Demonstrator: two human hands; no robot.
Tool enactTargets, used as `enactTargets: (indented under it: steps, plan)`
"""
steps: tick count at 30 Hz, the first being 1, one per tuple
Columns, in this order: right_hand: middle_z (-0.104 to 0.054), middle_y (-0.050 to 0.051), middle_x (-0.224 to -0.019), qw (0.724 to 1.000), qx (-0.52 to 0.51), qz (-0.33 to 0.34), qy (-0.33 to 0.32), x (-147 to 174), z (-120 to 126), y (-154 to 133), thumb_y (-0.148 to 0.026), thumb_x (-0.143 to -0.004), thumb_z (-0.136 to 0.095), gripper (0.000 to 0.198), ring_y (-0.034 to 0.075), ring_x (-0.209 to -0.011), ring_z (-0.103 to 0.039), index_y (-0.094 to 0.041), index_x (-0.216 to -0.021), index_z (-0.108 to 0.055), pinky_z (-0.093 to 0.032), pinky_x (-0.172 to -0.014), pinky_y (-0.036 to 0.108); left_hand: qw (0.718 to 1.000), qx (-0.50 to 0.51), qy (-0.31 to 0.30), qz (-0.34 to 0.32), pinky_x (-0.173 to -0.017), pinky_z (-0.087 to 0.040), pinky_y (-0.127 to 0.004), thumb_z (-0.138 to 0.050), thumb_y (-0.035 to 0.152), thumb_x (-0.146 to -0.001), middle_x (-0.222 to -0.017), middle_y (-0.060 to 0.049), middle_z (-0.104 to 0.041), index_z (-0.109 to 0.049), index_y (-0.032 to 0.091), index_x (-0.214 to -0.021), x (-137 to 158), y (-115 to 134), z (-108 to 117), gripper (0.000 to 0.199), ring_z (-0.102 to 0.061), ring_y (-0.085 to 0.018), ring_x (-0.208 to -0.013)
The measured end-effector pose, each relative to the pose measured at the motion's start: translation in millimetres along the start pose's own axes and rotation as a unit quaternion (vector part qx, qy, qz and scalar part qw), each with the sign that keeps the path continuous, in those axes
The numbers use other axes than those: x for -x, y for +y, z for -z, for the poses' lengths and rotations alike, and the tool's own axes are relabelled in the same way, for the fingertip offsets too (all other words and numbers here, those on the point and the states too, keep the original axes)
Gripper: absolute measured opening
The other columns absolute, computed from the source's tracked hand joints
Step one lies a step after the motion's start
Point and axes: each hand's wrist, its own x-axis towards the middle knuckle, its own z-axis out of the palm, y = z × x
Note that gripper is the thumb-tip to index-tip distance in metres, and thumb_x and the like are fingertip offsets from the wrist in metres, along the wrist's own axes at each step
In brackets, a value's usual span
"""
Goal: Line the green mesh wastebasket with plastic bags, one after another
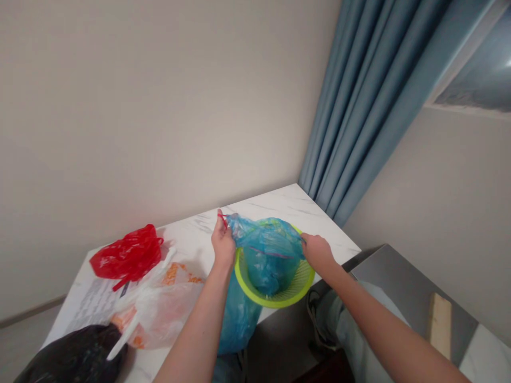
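A thin blue plastic bag (267,242) with a red drawstring is stretched between my two hands over a lime-green slotted basket (255,298). My left hand (223,242) is closed on the bag's left edge, where a loop of the red string shows by the thumb. On the other side, my right hand (317,251) grips the bag's right edge above the basket's rim. Part of the bag hangs down inside the basket. More blue plastic (239,322) lies below and left of the basket, partly behind my left forearm; whether it belongs to the same bag I cannot tell.
Left on the white marbled table (279,201) lie a crumpled red bag (130,252), a white bag with orange print (167,308), and a black bag (80,354). A blue curtain (367,106) hangs at the right. A wooden piece (440,324) rests on a dark surface.
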Motion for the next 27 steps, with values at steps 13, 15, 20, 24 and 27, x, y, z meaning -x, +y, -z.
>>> enactTargets:
  steps: [13,15,20,24,27]
  plan:
    - [-0.073,0.008,-0.079,0.987,-0.134,0.015,0.085,17,3,-32,-0.032,-0.099,-0.040,0.032,0.024,-0.073,-0.069,-0.023,-0.120,-0.061,-0.046,-0.069,0.032,0.942,-0.175,-0.024,-0.284,-0.120,-0.023,-0.037,-0.053,0.007,-0.076,-0.143,-0.004,-0.055,-0.074,0.020,-0.094,17,19,3,0.031,-0.039,-0.025,-0.141]
    - [-0.076,0.007,-0.087,0.976,-0.195,0.047,0.084,15,0,-32,-0.027,-0.098,-0.039,0.035,0.024,-0.081,-0.071,-0.023,-0.127,-0.059,-0.049,-0.076,0.032,0.937,-0.191,-0.040,-0.289,-0.119,-0.024,-0.038,-0.054,0.007,-0.074,-0.145,-0.004,-0.052,-0.068,0.020,-0.077,19,20,2,0.019,-0.038,-0.026,-0.140]
    - [-0.073,0.008,-0.118,0.955,-0.267,0.093,0.094,12,-11,-29,-0.017,-0.094,-0.040,0.045,0.024,-0.102,-0.070,-0.020,-0.136,-0.056,-0.051,-0.093,0.036,0.925,-0.193,-0.018,-0.326,-0.108,-0.037,-0.038,-0.057,0.012,-0.072,-0.120,-0.009,-0.064,-0.052,0.021,-0.063,19,24,2,0.014,-0.053,-0.026,-0.120]
    - [-0.063,0.010,-0.134,0.914,-0.341,0.120,0.186,8,-13,-28,-0.015,-0.091,-0.041,0.046,0.024,-0.124,-0.059,-0.018,-0.134,-0.058,-0.044,-0.108,0.040,0.944,-0.083,0.038,-0.318,-0.095,-0.045,-0.032,-0.060,0.010,-0.066,-0.090,-0.003,-0.064,-0.047,0.021,-0.063,11,34,7,0.017,-0.059,-0.021,-0.102]
    - [-0.063,0.011,-0.132,0.856,-0.461,0.091,0.214,2,-12,-28,-0.022,-0.090,-0.047,0.044,0.023,-0.110,-0.065,-0.020,-0.133,-0.056,-0.051,-0.099,0.041,0.974,0.151,0.022,-0.169,-0.082,-0.050,-0.027,-0.057,0.006,-0.057,-0.074,0.001,-0.059,-0.037,0.020,-0.060,-1,44,19,0.024,-0.063,-0.017,-0.087]
